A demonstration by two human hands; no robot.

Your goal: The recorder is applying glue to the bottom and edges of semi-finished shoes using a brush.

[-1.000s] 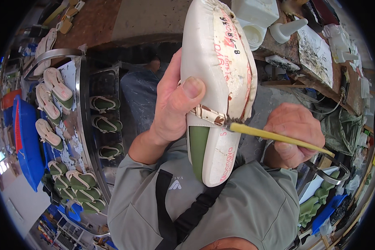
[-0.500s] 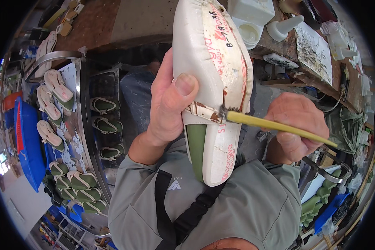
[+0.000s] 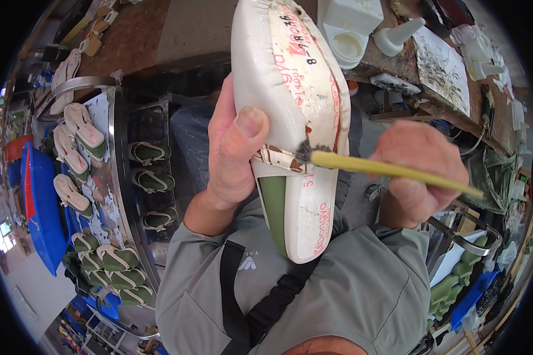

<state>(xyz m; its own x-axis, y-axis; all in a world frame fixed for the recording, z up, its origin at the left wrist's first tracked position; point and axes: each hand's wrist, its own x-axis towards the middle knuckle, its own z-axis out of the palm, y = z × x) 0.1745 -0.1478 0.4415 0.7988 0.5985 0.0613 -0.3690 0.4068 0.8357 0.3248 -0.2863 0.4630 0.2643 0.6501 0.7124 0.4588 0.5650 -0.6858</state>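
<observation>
My left hand (image 3: 228, 157) grips a white shoe (image 3: 256, 65) from its left side, thumb pressed on the side of the upper. The shoe is upside down, pale insole facing up, the upper's gathered edge folded over it. Green last (image 3: 275, 204) shows along the heel part. My right hand (image 3: 423, 163) is closed round a brush (image 3: 373, 167) with a yellow-green handle. Its dark bristles (image 3: 305, 152) touch the brown-stained strap edge (image 3: 278, 156) across the middle of the sole. The fingertips on the handle are partly hidden and slightly blurred.
A metal-framed rack (image 3: 118, 177) on the left holds several green lasts with pale straps (image 3: 121, 260) and white ones. Ahead, a worn workbench (image 3: 195, 29) carries a white glue pot (image 3: 348, 47) and a nozzle bottle (image 3: 397, 38). More green lasts (image 3: 450, 290) lie at right.
The shoe and my left hand have shifted slightly left. The brush tip has moved left along the strap edge with the shoe, and its bristles are now more spread.
</observation>
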